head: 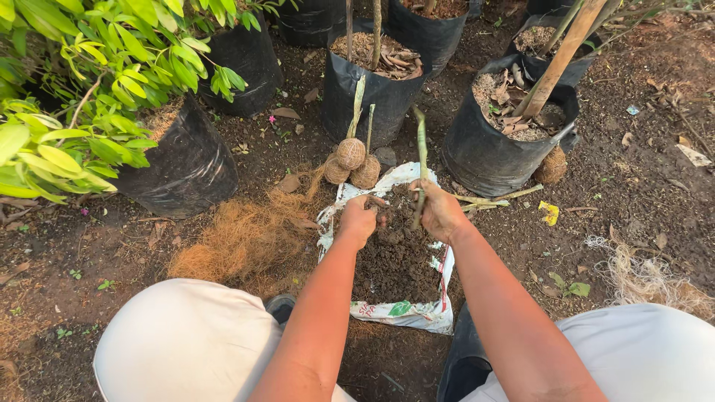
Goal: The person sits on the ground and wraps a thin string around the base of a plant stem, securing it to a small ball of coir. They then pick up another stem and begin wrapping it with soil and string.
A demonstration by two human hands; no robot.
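My right hand (441, 211) grips a thin green stem cutting (421, 152) that stands upright over a white sack (406, 313) spread flat and heaped with dark soil (395, 264). My left hand (359, 219) is closed around a clump of soil at the stem's lower end, touching the right hand's fingers. Just beyond the sack stand finished cuttings with fibre-wrapped root balls (351, 153), leaning against a black grow bag (372, 97).
A pile of brown coconut fibre (238, 242) lies left of the sack. Black grow bags (491, 152) with stakes and a leafy green plant (82, 89) stand around on bare earth. Another fibre ball (553, 165) sits by the right bag. My knees frame the bottom.
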